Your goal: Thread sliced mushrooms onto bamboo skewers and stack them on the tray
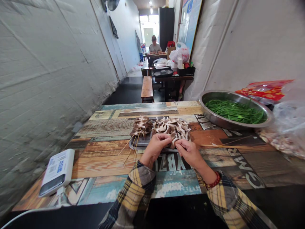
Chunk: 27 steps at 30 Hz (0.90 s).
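A metal tray [132, 145] stands in front of me with loose oyster mushroom pieces [170, 124] heaped on its right side. Skewered oyster mushrooms [141, 124] are gathered at its left, their bamboo sticks [132, 149] poking out over the near rim. My left hand [156, 145] is closed in a pinch above the tray's near edge. Close beside it, my right hand [190, 153] also pinches with thumb and forefinger. A small oyster mushroom piece [172, 144] shows between the fingertips of both hands; the exact grip is partly hidden.
Bare skewers [228, 146] lie to the right. Beyond them are a steel bowl [207, 116] of green chives [234, 111] and plastic bags [289, 119]. A white power bank [58, 170] with a cable is at left. A person [154, 47] sits at a far table.
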Tool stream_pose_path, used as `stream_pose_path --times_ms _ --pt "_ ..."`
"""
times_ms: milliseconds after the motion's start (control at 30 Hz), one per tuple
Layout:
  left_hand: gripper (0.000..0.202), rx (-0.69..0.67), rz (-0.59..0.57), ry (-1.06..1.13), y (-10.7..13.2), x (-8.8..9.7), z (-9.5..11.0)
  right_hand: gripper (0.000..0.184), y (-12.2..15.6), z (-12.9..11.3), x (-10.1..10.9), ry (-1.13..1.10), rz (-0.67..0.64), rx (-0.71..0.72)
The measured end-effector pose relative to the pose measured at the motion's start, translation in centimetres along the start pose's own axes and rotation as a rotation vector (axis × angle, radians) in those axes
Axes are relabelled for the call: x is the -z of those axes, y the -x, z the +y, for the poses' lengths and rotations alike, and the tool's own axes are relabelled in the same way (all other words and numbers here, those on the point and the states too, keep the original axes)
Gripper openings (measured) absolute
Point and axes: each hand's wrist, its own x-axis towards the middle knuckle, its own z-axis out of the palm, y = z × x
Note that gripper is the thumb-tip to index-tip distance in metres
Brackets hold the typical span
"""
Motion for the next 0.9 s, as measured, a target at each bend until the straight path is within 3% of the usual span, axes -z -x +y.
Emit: stream_pose_path --times_ms 333,600,800,900 --pt "0.029 -0.060 -0.089 -0.041 0.24 -0.70 0.24 0.024 -0.05 0.67 -0.13 -0.064 0.044 -0.023" --pt "0.027 -0.117 0.093 0.030 -0.21 -0.32 -0.39 0.023 0.05 0.67 -0.24 -0.079 -0.003 -0.053" --pt "0.027 -0.114 0.081 0.004 -0.09 -0.60 -0.45 0.022 0.06 0.60 -0.20 0.011 0.028 -0.008" --pt "0.027 -0.093 0.020 -0.043 0.10 -0.88 -0.36 0.022 -0.01 0.44 -0.25 0.057 0.057 0.023"
